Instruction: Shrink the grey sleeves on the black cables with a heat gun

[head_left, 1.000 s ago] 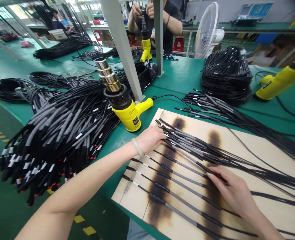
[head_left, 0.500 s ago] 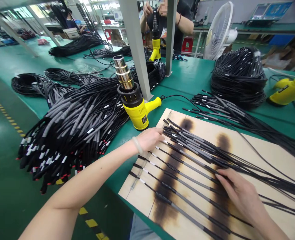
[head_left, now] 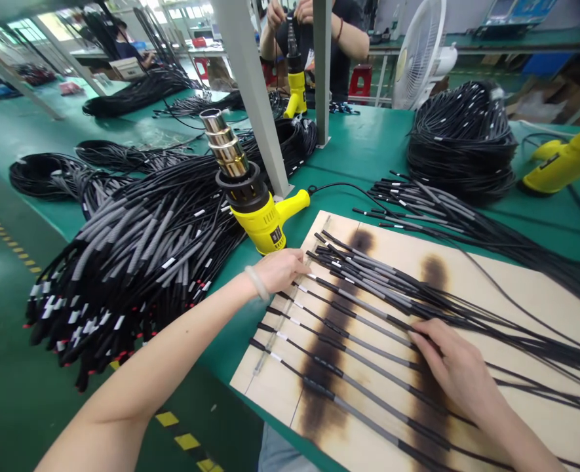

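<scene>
My left hand (head_left: 284,269) pinches the tip end of a cable (head_left: 356,298) near the left edge of a wooden board (head_left: 496,275). Farther along the same cable, my right hand (head_left: 454,360) is closed on its black part, just past the grey sleeve. Several more cables (head_left: 363,390) lie spaced apart in a row nearer me, with white labels by their black tips. Beyond my hands, a loose bunch of cables (head_left: 392,278) rests on the board. Two dark scorch bands (head_left: 326,367) cross the wood beneath the cables.
A yellow heat gun (head_left: 263,219) stands nozzle-up behind my left hand. Cable bundles (head_left: 137,242) cover the table's left side, and a cable coil (head_left: 461,144) sits at the back right. Another yellow heat gun (head_left: 565,164) stands far right. Across the table are a post (head_left: 255,92), a fan (head_left: 420,52) and a co-worker's hands (head_left: 290,16).
Both hands keep their grip on the cable, which has shifted slightly toward the left and nearer the row. The whole view has drifted a little.
</scene>
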Action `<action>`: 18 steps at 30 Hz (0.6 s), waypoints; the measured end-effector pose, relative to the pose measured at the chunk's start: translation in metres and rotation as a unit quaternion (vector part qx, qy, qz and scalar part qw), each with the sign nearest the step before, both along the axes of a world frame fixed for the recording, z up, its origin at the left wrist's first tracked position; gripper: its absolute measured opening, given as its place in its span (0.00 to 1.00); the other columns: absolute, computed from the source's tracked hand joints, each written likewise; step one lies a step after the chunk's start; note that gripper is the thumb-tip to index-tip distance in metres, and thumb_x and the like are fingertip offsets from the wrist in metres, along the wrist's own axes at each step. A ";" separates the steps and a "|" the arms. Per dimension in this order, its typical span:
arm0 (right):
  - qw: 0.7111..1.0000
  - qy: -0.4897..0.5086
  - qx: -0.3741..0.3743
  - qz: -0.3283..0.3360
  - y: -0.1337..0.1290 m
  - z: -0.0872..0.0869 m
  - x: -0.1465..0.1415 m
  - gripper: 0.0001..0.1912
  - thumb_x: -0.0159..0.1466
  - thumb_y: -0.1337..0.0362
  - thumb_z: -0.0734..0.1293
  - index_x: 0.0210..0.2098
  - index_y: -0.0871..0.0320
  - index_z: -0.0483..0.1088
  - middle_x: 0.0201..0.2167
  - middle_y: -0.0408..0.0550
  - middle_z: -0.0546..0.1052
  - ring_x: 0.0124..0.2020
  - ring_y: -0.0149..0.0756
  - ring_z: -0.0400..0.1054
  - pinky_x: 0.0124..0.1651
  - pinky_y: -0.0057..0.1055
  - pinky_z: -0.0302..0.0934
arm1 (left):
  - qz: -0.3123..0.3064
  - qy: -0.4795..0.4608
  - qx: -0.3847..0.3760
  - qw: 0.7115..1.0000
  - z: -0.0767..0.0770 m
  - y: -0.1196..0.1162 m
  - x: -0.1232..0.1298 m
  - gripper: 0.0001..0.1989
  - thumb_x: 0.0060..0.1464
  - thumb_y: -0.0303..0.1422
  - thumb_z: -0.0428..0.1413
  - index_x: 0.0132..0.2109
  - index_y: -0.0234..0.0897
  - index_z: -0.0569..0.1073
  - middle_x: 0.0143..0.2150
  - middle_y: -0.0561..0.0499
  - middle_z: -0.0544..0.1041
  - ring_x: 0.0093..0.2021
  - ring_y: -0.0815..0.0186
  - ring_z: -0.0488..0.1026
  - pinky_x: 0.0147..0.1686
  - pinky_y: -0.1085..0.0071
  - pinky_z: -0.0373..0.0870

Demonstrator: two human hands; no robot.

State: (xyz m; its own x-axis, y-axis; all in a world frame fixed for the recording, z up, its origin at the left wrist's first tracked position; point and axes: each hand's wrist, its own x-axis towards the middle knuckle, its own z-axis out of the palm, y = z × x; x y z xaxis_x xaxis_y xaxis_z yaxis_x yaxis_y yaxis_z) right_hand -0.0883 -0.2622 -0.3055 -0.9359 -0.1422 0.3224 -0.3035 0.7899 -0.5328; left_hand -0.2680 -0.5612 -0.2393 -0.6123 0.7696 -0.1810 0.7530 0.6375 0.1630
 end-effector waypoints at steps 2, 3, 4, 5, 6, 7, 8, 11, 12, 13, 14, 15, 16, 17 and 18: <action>1.000 -0.002 -0.001 0.000 -0.002 0.000 -0.001 0.07 0.67 0.64 0.56 0.39 0.56 0.64 0.31 0.47 0.70 0.32 0.33 0.68 0.37 0.29 0.64 | -0.010 -0.029 0.004 1.000 -0.001 -0.001 -0.001 0.17 0.56 0.23 0.45 0.44 0.40 0.75 0.37 0.49 0.70 0.35 0.69 0.67 0.33 0.75 0.62; 1.000 -0.001 -0.001 -0.001 -0.003 0.000 -0.001 0.07 0.67 0.64 0.56 0.39 0.56 0.64 0.32 0.47 0.70 0.33 0.33 0.68 0.37 0.29 0.64 | -0.011 -0.037 0.004 0.999 -0.001 -0.002 -0.002 0.17 0.56 0.23 0.45 0.44 0.40 0.75 0.37 0.48 0.70 0.36 0.69 0.67 0.33 0.75 0.62; 1.000 0.003 0.000 -0.002 -0.003 0.001 -0.002 0.06 0.67 0.65 0.56 0.39 0.56 0.64 0.32 0.47 0.70 0.33 0.33 0.68 0.38 0.29 0.63 | -0.008 -0.038 0.000 0.999 -0.001 -0.002 -0.002 0.17 0.56 0.23 0.45 0.44 0.41 0.75 0.37 0.49 0.70 0.36 0.68 0.67 0.34 0.75 0.62; 1.000 0.007 0.000 -0.002 -0.004 0.001 -0.003 0.06 0.67 0.65 0.56 0.40 0.57 0.64 0.32 0.47 0.70 0.33 0.33 0.68 0.38 0.29 0.63 | -0.006 -0.038 -0.005 0.999 -0.001 -0.001 -0.002 0.17 0.56 0.23 0.44 0.44 0.41 0.75 0.37 0.49 0.70 0.37 0.68 0.66 0.34 0.74 0.62; 1.000 0.012 -0.001 0.000 -0.005 0.001 -0.004 0.06 0.66 0.65 0.57 0.40 0.57 0.64 0.33 0.47 0.70 0.34 0.32 0.68 0.39 0.29 0.63 | -0.004 -0.037 -0.010 0.999 0.000 -0.001 -0.002 0.18 0.56 0.23 0.44 0.45 0.42 0.75 0.37 0.49 0.70 0.37 0.68 0.66 0.34 0.74 0.61; 1.000 0.017 -0.001 0.002 -0.004 0.001 -0.005 0.06 0.66 0.66 0.57 0.40 0.57 0.64 0.33 0.47 0.70 0.34 0.32 0.68 0.39 0.28 0.63 | -0.002 -0.034 -0.016 0.999 0.000 0.000 -0.002 0.18 0.56 0.23 0.44 0.45 0.42 0.75 0.37 0.49 0.70 0.38 0.68 0.66 0.34 0.74 0.61; 1.000 0.019 0.000 0.002 -0.003 0.001 -0.005 0.06 0.66 0.65 0.57 0.40 0.58 0.64 0.33 0.47 0.70 0.33 0.32 0.68 0.39 0.28 0.63 | -0.001 -0.030 -0.022 0.999 0.001 0.001 -0.001 0.19 0.56 0.22 0.44 0.46 0.42 0.74 0.37 0.49 0.70 0.38 0.67 0.66 0.34 0.74 0.61; 1.000 0.019 0.012 -0.007 0.004 0.000 -0.004 0.07 0.67 0.65 0.56 0.38 0.58 0.65 0.31 0.46 0.70 0.32 0.32 0.68 0.37 0.28 0.63 | -0.013 -0.010 -0.046 0.999 0.003 0.003 0.002 0.18 0.56 0.22 0.44 0.46 0.41 0.74 0.37 0.48 0.69 0.38 0.66 0.65 0.33 0.74 0.60; 1.000 0.020 0.018 -0.008 0.008 0.000 -0.003 0.08 0.67 0.64 0.56 0.38 0.58 0.65 0.30 0.46 0.70 0.32 0.32 0.67 0.37 0.28 0.63 | -0.021 -0.001 -0.055 0.998 0.003 0.004 0.003 0.18 0.56 0.22 0.45 0.46 0.41 0.74 0.37 0.48 0.69 0.38 0.66 0.64 0.33 0.73 0.60; 0.999 0.021 0.023 -0.007 0.012 -0.001 -0.001 0.08 0.67 0.64 0.56 0.38 0.58 0.65 0.31 0.46 0.70 0.32 0.32 0.67 0.37 0.28 0.63 | -0.029 0.006 -0.064 0.998 0.003 0.004 0.004 0.18 0.55 0.22 0.45 0.45 0.41 0.74 0.38 0.48 0.69 0.37 0.66 0.64 0.33 0.73 0.60; 0.999 0.022 0.027 -0.005 0.016 -0.001 0.001 0.08 0.67 0.64 0.56 0.38 0.58 0.66 0.31 0.46 0.70 0.32 0.32 0.68 0.37 0.28 0.63 | -0.035 0.011 -0.071 0.997 0.002 0.005 0.004 0.18 0.55 0.22 0.45 0.45 0.41 0.74 0.38 0.48 0.69 0.37 0.66 0.64 0.32 0.73 0.59; 0.999 0.023 0.031 -0.003 0.020 -0.002 0.003 0.08 0.67 0.63 0.56 0.38 0.58 0.66 0.32 0.47 0.70 0.33 0.33 0.68 0.37 0.29 0.63 | -0.038 0.013 -0.078 0.996 0.002 0.005 0.004 0.18 0.54 0.21 0.45 0.44 0.41 0.74 0.38 0.48 0.69 0.36 0.66 0.64 0.32 0.72 0.59; 0.999 0.023 0.034 -0.002 0.023 -0.002 0.006 0.09 0.67 0.63 0.56 0.38 0.57 0.66 0.33 0.47 0.70 0.34 0.33 0.67 0.38 0.29 0.63 | -0.040 0.013 -0.083 0.996 0.001 0.005 0.004 0.18 0.53 0.21 0.45 0.44 0.41 0.74 0.39 0.48 0.68 0.36 0.66 0.64 0.32 0.72 0.59; 0.999 0.022 0.037 -0.002 0.026 -0.003 0.008 0.09 0.67 0.63 0.56 0.38 0.57 0.66 0.34 0.48 0.70 0.35 0.33 0.67 0.38 0.29 0.63 | -0.039 0.013 -0.087 0.995 0.000 0.005 0.004 0.18 0.53 0.21 0.45 0.44 0.41 0.74 0.39 0.48 0.68 0.36 0.66 0.64 0.31 0.72 0.60; 0.999 0.020 0.039 -0.002 0.028 -0.004 0.010 0.09 0.67 0.63 0.56 0.38 0.57 0.66 0.34 0.48 0.70 0.35 0.34 0.67 0.39 0.30 0.63 | -0.038 0.014 -0.089 0.995 0.000 0.005 0.004 0.18 0.53 0.21 0.45 0.44 0.41 0.74 0.39 0.48 0.68 0.36 0.66 0.65 0.31 0.72 0.60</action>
